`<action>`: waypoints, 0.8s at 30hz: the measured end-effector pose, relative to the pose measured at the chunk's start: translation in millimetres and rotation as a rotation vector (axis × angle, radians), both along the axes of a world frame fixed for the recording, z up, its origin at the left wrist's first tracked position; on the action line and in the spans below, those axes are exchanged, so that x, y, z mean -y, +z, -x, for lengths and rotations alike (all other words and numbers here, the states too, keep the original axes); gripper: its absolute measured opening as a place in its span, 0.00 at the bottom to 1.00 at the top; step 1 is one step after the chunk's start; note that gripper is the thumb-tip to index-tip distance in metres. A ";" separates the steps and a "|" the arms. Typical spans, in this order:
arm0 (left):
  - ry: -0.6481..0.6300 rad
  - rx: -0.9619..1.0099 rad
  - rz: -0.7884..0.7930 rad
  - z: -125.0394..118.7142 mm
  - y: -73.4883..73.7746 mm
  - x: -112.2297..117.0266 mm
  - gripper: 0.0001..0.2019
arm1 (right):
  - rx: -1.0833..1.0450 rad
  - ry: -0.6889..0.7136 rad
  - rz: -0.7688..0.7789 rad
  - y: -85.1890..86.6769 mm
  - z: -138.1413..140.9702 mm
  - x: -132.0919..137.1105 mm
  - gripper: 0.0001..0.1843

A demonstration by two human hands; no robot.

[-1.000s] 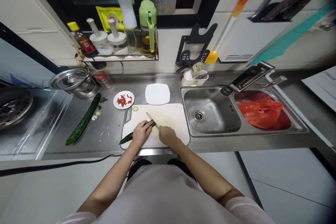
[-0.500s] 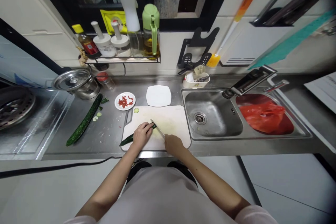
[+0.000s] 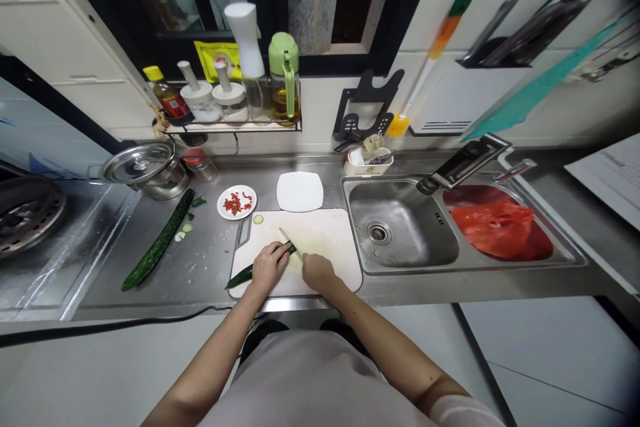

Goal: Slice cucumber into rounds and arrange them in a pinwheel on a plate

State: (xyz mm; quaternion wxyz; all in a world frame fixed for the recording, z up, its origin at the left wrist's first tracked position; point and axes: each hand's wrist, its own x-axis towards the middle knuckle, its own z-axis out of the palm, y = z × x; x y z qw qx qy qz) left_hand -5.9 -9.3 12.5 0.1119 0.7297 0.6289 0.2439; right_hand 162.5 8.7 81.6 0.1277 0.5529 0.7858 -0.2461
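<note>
My left hand [image 3: 268, 267] is curled over a dark green cucumber [image 3: 241, 275] that lies on the white cutting board [image 3: 330, 240], its tail end sticking out to the left. My right hand [image 3: 317, 272] grips the handle of a knife [image 3: 290, 243], whose blade rests across the cucumber right beside my left fingers. A pale patch of cut cucumber lies on the board just right of the blade. One round slice [image 3: 258, 219] sits at the board's far left corner.
A second whole cucumber [image 3: 159, 241] and trimmings lie on the steel counter at left. A small plate of chopped red chilli [image 3: 237, 202] and an empty white plate [image 3: 300, 191] stand behind the board. A double sink [image 3: 400, 227] holds a red bag [image 3: 493, 230]. A lidded pot [image 3: 145, 170] sits far left.
The knife drew back to the right and lifted half a second ago, and now sits across the cucumber again, close to my left fingers. My left hand stayed on the cucumber.
</note>
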 end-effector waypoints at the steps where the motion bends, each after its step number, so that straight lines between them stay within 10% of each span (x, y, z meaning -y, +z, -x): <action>1: 0.001 0.000 -0.002 0.3 -0.8 0.1 0.14 | 0.000 0.001 0.004 0.0 2.0 -1.7 0.16; 24: -0.010 0.028 0.005 -0.8 -3.4 -1.1 0.15 | 0.043 -0.013 0.007 0.9 -11.1 11.6 0.17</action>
